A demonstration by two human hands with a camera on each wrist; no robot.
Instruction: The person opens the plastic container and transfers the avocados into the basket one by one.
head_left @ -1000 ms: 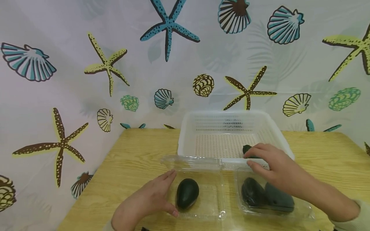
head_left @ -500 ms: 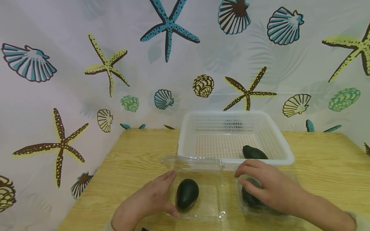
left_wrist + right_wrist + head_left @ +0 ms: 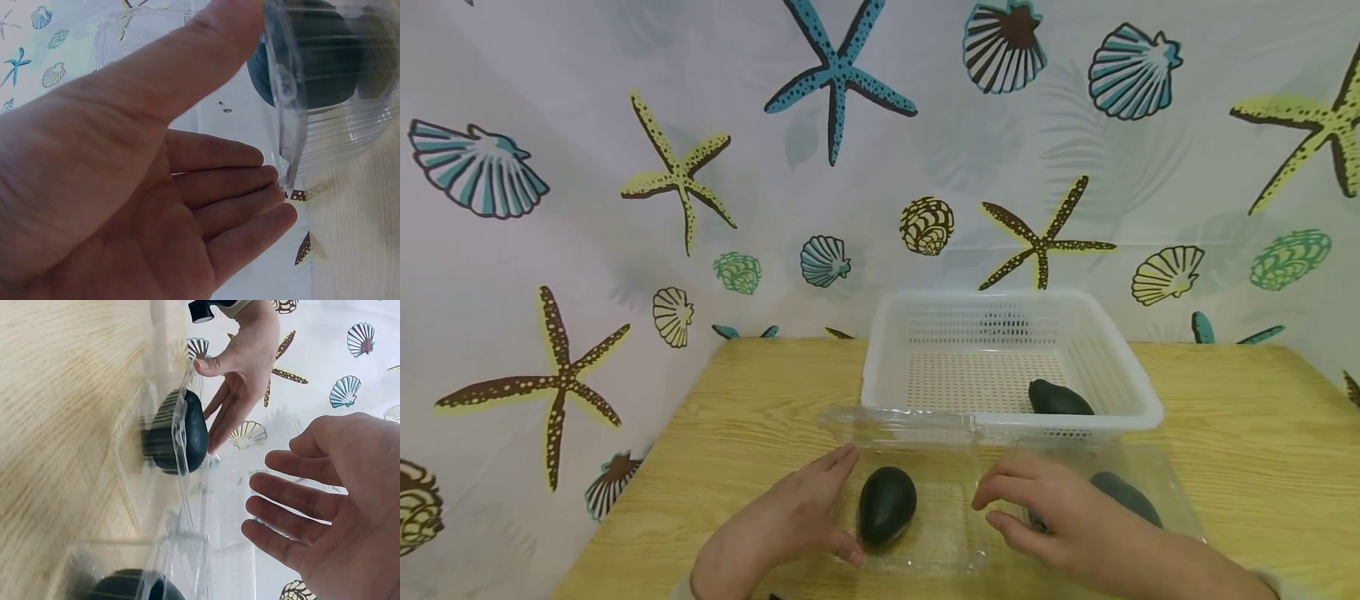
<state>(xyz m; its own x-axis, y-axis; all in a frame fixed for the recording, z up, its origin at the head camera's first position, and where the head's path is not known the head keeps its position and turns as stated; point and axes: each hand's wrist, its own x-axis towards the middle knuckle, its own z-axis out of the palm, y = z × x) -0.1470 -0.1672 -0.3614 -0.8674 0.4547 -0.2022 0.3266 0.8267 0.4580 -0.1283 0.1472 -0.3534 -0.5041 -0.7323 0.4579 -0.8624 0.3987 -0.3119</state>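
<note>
Two hands work at the clear clamshell tray [image 3: 925, 550]. Left hand [image 3: 775, 525], fingers straight, steadies its left edge; right hand [image 3: 1060, 521] hovers relaxed, holding nothing. Between them lies a dark avocado [image 3: 886, 504]: judged firm, smooth, best cupped around its middle. Beyond, the white basket [image 3: 1120, 367] stands unobstructed.

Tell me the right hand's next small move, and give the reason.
Probably reach left and close on the avocado in the clear clamshell tray. The right hand is open and holds nothing, the left hand steadies the tray's edge, and one avocado already lies in the white basket.
</note>
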